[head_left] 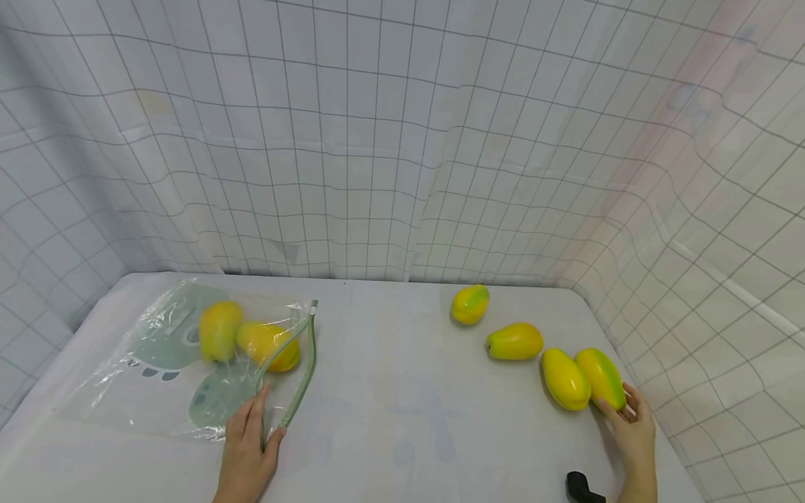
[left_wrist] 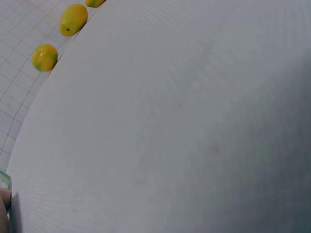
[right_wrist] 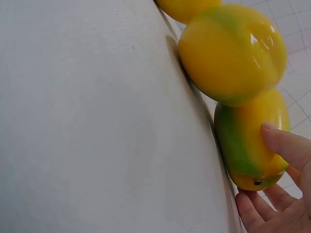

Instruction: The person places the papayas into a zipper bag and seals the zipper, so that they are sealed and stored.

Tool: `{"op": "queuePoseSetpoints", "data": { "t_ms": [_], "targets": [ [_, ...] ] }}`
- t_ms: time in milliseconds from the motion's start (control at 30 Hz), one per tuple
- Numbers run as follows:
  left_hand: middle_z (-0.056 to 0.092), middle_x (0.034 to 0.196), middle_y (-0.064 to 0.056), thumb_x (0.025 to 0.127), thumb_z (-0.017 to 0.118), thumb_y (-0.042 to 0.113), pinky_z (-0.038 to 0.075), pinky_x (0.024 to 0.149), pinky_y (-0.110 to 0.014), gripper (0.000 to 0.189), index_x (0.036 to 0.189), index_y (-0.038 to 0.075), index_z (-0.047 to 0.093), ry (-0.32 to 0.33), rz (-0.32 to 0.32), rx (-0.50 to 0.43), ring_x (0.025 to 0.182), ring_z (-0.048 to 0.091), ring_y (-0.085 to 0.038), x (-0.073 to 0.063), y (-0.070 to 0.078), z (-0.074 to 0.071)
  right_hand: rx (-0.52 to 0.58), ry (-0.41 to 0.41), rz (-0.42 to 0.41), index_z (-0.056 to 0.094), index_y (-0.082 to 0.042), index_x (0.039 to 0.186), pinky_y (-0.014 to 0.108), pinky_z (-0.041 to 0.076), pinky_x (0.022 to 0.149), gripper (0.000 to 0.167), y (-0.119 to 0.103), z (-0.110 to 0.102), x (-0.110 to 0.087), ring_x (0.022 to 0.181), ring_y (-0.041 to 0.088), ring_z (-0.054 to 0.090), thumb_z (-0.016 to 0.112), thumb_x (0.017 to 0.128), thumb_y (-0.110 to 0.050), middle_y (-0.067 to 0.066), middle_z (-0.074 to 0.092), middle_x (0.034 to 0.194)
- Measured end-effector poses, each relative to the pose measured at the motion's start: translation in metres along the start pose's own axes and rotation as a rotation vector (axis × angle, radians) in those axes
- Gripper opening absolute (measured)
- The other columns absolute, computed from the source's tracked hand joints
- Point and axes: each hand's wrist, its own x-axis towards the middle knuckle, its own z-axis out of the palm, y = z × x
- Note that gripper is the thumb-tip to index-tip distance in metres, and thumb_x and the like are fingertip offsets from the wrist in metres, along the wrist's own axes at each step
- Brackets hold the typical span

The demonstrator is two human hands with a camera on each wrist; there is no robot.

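Note:
On the left of the head view lies a clear plastic bag (head_left: pixel 157 412) with a green rim and green printed shapes, two yellow fruits (head_left: pixel 220 328) inside it. My left hand (head_left: pixel 248 436) holds the mouth of the bag, fingers and thumb at the green rim. At the far right my right hand (head_left: pixel 632 423) grips the end of a yellow-green mango (head_left: pixel 600 377). In the right wrist view, the thumb presses the side of this mango (right_wrist: pixel 250 141) and the other fingers curl by its dotted end. A second mango (head_left: pixel 566 378) lies against it.
Two more mangoes, one near the back edge (head_left: pixel 470 304) and one in front of it (head_left: pixel 514 341), lie right of centre on the white-covered table (head_left: pixel 390 363). White grid-patterned curtains (head_left: pixel 371 140) enclose the back and sides. A black object (head_left: pixel 581 487) shows beside the right forearm.

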Motion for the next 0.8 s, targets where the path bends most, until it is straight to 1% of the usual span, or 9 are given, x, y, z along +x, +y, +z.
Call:
{"op": "queuePoseSetpoints", "data": {
  "t_ms": [100, 200, 233, 333, 400, 467, 600, 700, 800],
  "targets": [
    [0.041, 0.114, -0.019, 0.091, 0.054, 0.033, 0.023, 0.089, -0.022, 0.059, 0.139, 0.005, 0.034, 0.026, 0.029, -0.015, 0.097, 0.038, -0.034, 0.000, -0.003, 0.001, 0.006, 0.013, 0.016, 0.027, -0.011, 0.143, -0.001, 0.033, 0.063, 0.071, 0.001, 0.001, 0.000, 0.103, 0.013, 0.043, 0.062, 0.086, -0.032, 0.021, 0.034, 0.138],
    [0.042, 0.113, -0.019, 0.089, 0.024, 0.058, 0.015, 0.090, -0.010, 0.074, 0.137, 0.003, 0.036, 0.049, 0.048, -0.026, 0.095, 0.038, -0.034, 0.000, -0.004, 0.002, 0.012, 0.016, 0.029, 0.028, -0.013, 0.143, 0.000, 0.034, 0.063, 0.072, 0.001, 0.001, 0.000, 0.100, 0.008, 0.042, 0.062, 0.085, -0.036, 0.019, 0.033, 0.138],
    [0.042, 0.113, -0.019, 0.089, 0.024, 0.057, 0.014, 0.090, -0.009, 0.074, 0.137, 0.002, 0.037, 0.051, 0.051, -0.029, 0.095, 0.038, -0.034, 0.000, -0.004, 0.003, 0.011, 0.018, 0.032, 0.028, -0.014, 0.143, 0.000, 0.034, 0.063, 0.072, 0.001, 0.001, 0.000, 0.100, 0.007, 0.042, 0.062, 0.085, -0.037, 0.019, 0.033, 0.138],
    [0.042, 0.114, -0.018, 0.091, 0.055, 0.032, 0.013, 0.090, -0.008, 0.058, 0.138, 0.004, 0.036, 0.041, 0.045, -0.027, 0.096, 0.038, -0.034, 0.000, -0.003, 0.001, 0.011, 0.019, 0.048, 0.030, -0.015, 0.143, 0.000, 0.034, 0.063, 0.072, 0.002, 0.001, 0.000, 0.098, 0.003, 0.041, 0.062, 0.084, -0.039, 0.016, 0.034, 0.137],
    [0.041, 0.114, -0.018, 0.078, 0.070, 0.009, 0.012, 0.091, -0.007, 0.070, 0.139, 0.004, 0.035, 0.032, 0.037, -0.022, 0.098, 0.038, -0.034, 0.000, -0.002, 0.001, 0.014, 0.023, 0.051, 0.030, -0.016, 0.143, 0.001, 0.035, 0.063, 0.072, 0.003, 0.001, 0.001, 0.097, 0.002, 0.041, 0.062, 0.084, -0.040, 0.015, 0.034, 0.137],
    [0.041, 0.115, -0.018, 0.059, 0.076, -0.009, 0.010, 0.092, -0.006, 0.092, 0.139, 0.005, 0.034, 0.024, 0.027, -0.013, 0.099, 0.038, -0.034, 0.001, 0.000, 0.000, 0.021, 0.031, 0.061, 0.030, -0.018, 0.143, 0.001, 0.034, 0.064, 0.071, 0.002, 0.001, 0.001, 0.097, 0.001, 0.040, 0.062, 0.083, -0.040, 0.014, 0.034, 0.137],
    [0.040, 0.117, -0.016, 0.060, 0.077, -0.010, 0.014, 0.092, -0.010, 0.092, 0.139, 0.006, 0.033, 0.004, -0.001, 0.011, 0.101, 0.037, -0.032, 0.000, 0.002, -0.001, 0.069, 0.048, 0.076, 0.031, -0.023, 0.143, 0.001, 0.035, 0.066, 0.068, -0.001, -0.001, 0.000, 0.100, 0.002, 0.041, 0.062, 0.085, -0.038, 0.012, 0.033, 0.139],
    [0.039, 0.118, -0.016, 0.062, 0.076, -0.009, 0.024, 0.090, -0.024, 0.092, 0.141, 0.008, 0.031, -0.014, -0.020, 0.024, 0.102, 0.037, -0.032, 0.000, 0.002, -0.001, 0.100, 0.055, 0.077, 0.030, -0.026, 0.143, 0.001, 0.035, 0.068, 0.067, -0.007, -0.002, -0.001, 0.103, 0.004, 0.040, 0.061, 0.085, -0.038, 0.011, 0.030, 0.142],
    [0.040, 0.117, -0.016, 0.062, 0.076, -0.009, 0.027, 0.085, -0.031, 0.092, 0.141, 0.008, 0.031, -0.008, -0.013, 0.020, 0.101, 0.037, -0.032, 0.000, 0.001, -0.001, 0.139, 0.071, 0.064, 0.031, -0.025, 0.143, 0.000, 0.035, 0.070, 0.066, -0.013, -0.003, -0.001, 0.107, 0.007, 0.040, 0.061, 0.085, -0.036, 0.009, 0.030, 0.143]
  ]
}}
